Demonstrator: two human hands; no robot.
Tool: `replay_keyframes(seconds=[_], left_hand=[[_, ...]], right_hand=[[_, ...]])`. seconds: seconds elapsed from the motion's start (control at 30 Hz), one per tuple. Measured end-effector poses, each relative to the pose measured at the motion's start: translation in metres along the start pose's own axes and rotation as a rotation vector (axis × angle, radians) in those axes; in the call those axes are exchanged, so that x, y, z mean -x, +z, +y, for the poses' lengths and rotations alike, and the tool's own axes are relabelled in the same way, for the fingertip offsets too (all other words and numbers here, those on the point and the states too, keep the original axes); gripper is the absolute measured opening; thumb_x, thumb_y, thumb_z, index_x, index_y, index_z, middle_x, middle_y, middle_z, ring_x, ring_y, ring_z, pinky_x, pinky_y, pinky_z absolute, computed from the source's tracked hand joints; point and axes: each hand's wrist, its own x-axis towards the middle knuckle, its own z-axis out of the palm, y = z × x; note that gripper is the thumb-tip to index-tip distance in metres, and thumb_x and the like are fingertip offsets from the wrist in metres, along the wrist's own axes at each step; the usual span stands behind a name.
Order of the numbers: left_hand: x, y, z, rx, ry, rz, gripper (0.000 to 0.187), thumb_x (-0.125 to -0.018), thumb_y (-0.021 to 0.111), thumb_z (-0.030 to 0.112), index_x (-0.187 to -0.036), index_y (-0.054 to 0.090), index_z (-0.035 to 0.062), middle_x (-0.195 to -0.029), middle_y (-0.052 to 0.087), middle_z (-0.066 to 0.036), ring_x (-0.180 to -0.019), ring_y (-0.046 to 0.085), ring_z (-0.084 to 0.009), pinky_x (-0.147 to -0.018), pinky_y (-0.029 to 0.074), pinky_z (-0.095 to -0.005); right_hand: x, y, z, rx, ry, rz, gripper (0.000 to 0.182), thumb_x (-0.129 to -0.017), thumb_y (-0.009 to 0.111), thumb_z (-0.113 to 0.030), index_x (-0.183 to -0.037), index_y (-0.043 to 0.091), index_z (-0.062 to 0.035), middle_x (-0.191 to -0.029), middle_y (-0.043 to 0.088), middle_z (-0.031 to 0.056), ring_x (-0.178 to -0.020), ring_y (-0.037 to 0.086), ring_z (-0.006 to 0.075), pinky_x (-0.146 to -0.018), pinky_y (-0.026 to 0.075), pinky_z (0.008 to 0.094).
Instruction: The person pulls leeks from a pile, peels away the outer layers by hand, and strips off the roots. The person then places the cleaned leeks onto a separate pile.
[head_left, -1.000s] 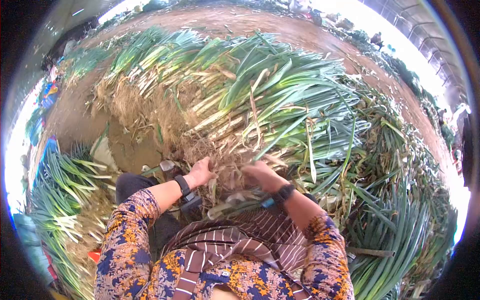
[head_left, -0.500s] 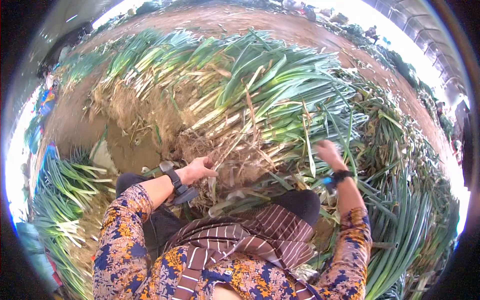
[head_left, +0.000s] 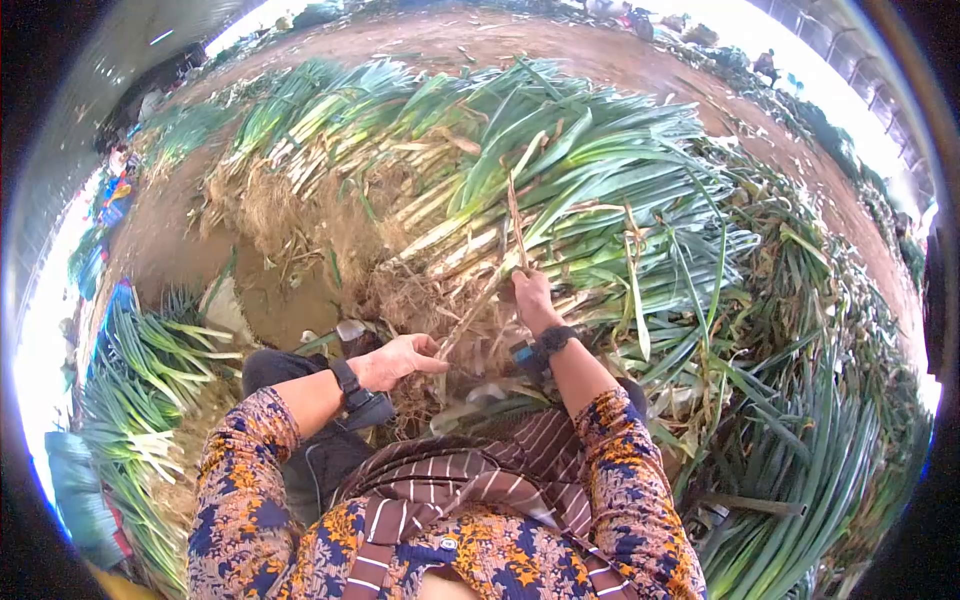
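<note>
In front of my knees lies a long heap of leeks [head_left: 600,165], green leaves to the far right and tangled brown roots [head_left: 400,292] toward me. My left hand [head_left: 402,360] is closed at the lower end of a thin, withered-looking leek [head_left: 468,320], pinched between thumb and fingers. Farther up the same leek, my right hand [head_left: 532,298] is closed around it, low over the heap's root side. A dry brown leaf [head_left: 515,215] sticks up just beyond the right fingers. Part of the right grip is hidden by the hand itself.
Trimmed leeks with pale stems [head_left: 160,370] lie at my left. Long green leaves [head_left: 800,500] and withered trimmings [head_left: 790,260] pile up at my right, beside a dark bar-like object [head_left: 755,503]. Brown ground [head_left: 420,38] stretches behind the heap, and a distant person [head_left: 766,66] is visible.
My right hand has swung left from the green leaves to the thin leek and closed on it. My left hand stays at the leek's lower end, with little movement.
</note>
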Motion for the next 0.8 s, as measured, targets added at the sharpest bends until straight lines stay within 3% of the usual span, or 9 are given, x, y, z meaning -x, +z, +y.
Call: replay_keyframes(seconds=[0.1, 0.33, 0.4, 0.47, 0.53, 0.67, 0.8], left_hand=[[0.004, 0.002, 0.005, -0.024, -0.009, -0.001, 0.028, -0.074, 0.075, 0.011, -0.095, 0.058, 0.0034, -0.084, 0.060, 0.001, -0.079, 0.053, -0.0096, -0.075, 0.041, -0.0247], [0.004, 0.004, 0.002, 0.025, -0.044, -0.014, 0.025, -0.075, 0.074, 0.010, -0.094, 0.059, 0.0046, -0.085, 0.061, 0.001, -0.078, 0.054, -0.0092, -0.075, 0.041, -0.0238], [0.002, 0.003, -0.005, 0.047, -0.047, -0.020, 0.024, -0.075, 0.074, 0.010, -0.094, 0.060, 0.0046, -0.086, 0.061, 0.000, -0.079, 0.054, -0.0091, -0.075, 0.041, -0.0235], [0.005, 0.006, 0.001, 0.055, -0.030, -0.025, 0.026, -0.074, 0.075, 0.010, -0.095, 0.059, 0.0029, -0.086, 0.062, -0.001, -0.076, 0.056, -0.0091, -0.069, 0.043, -0.0233], [0.006, 0.005, 0.003, 0.058, -0.030, -0.015, 0.028, -0.074, 0.075, 0.010, -0.095, 0.059, 0.0019, -0.085, 0.062, -0.001, -0.074, 0.056, -0.0092, -0.067, 0.044, -0.0234], [0.005, -0.004, 0.000, 0.027, -0.035, 0.011, 0.030, -0.074, 0.076, 0.011, -0.097, 0.059, 0.0019, -0.086, 0.062, -0.001, -0.076, 0.056, -0.0093, -0.069, 0.044, -0.0238], [0.003, -0.008, -0.005, 0.040, -0.041, -0.013, 0.034, -0.073, 0.077, 0.015, -0.099, 0.060, 0.0016, -0.087, 0.062, -0.001, -0.079, 0.055, -0.0098, -0.074, 0.043, -0.0252]], right_hand=[[-0.008, 0.003, 0.020, 0.006, -0.068, 0.090, 0.022, -0.082, 0.056, -0.017, -0.084, 0.066, 0.0029, -0.062, 0.056, 0.0014, -0.056, 0.048, 0.0089, -0.052, 0.040, 0.0284], [0.014, 0.003, -0.002, 0.060, -0.007, 0.131, 0.024, -0.080, 0.061, -0.020, -0.085, 0.066, 0.0027, -0.061, 0.057, 0.0022, -0.057, 0.051, 0.0095, -0.053, 0.042, 0.0285], [-0.018, 0.000, 0.045, 0.132, -0.047, 0.161, 0.024, -0.081, 0.061, -0.020, -0.087, 0.065, 0.0028, -0.065, 0.059, 0.0034, -0.059, 0.052, 0.0098, -0.054, 0.043, 0.0278], [-0.020, 0.001, 0.050, 0.024, -0.016, 0.124, 0.025, -0.083, 0.061, -0.020, -0.090, 0.065, 0.0034, -0.070, 0.061, 0.0048, -0.061, 0.054, 0.0103, -0.056, 0.045, 0.0274], [0.012, 0.006, 0.012, -0.265, 0.087, 0.022, 0.027, -0.084, 0.059, -0.020, -0.093, 0.065, 0.0044, -0.075, 0.063, 0.0064, -0.064, 0.056, 0.0110, -0.058, 0.046, 0.0272], [0.005, 0.002, 0.027, -0.192, -0.010, -0.091, 0.022, -0.089, 0.055, -0.013, -0.099, 0.058, 0.0066, -0.078, 0.063, 0.0110, -0.065, 0.062, 0.0207, -0.057, 0.052, 0.0331], [0.003, -0.001, 0.035, -0.010, -0.005, -0.056, 0.033, -0.085, 0.060, -0.025, -0.104, 0.065, 0.0019, -0.083, 0.066, 0.0069, -0.071, 0.058, 0.0136, -0.068, 0.047, 0.0293]])
